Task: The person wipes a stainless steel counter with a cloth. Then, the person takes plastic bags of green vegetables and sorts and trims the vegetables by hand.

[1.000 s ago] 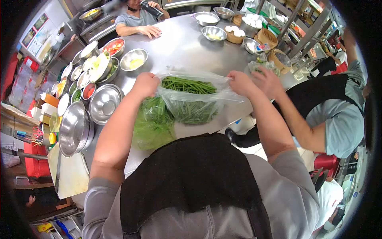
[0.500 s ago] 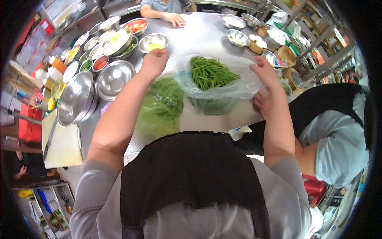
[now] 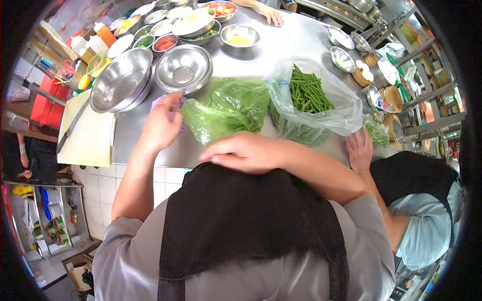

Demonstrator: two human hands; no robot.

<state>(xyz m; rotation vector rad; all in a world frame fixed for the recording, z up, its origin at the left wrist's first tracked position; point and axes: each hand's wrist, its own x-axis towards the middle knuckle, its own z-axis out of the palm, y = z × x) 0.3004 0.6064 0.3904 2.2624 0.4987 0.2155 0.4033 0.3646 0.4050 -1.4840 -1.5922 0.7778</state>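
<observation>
Left hand [image 3: 163,123] near purple item [image 3: 182,106]: I cannot tell grip. Right hand [image 3: 246,152]: grip loosely spread. Knocking open bag [image 3: 346,114] could spill stalks [image 3: 309,91].

– Can we name the purple thing [image 3: 182,120]?
– No, the left hand [image 3: 163,122] covers part of it.
– And the far co-worker [image 3: 255,5]?
– The top edge leaves us little beyond a hand [image 3: 269,13] and forearm [image 3: 248,3].

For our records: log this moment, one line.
left hand: by clear plastic bag of greens; right hand: near black cloth apron; clear plastic bag of green stalks: open
</observation>
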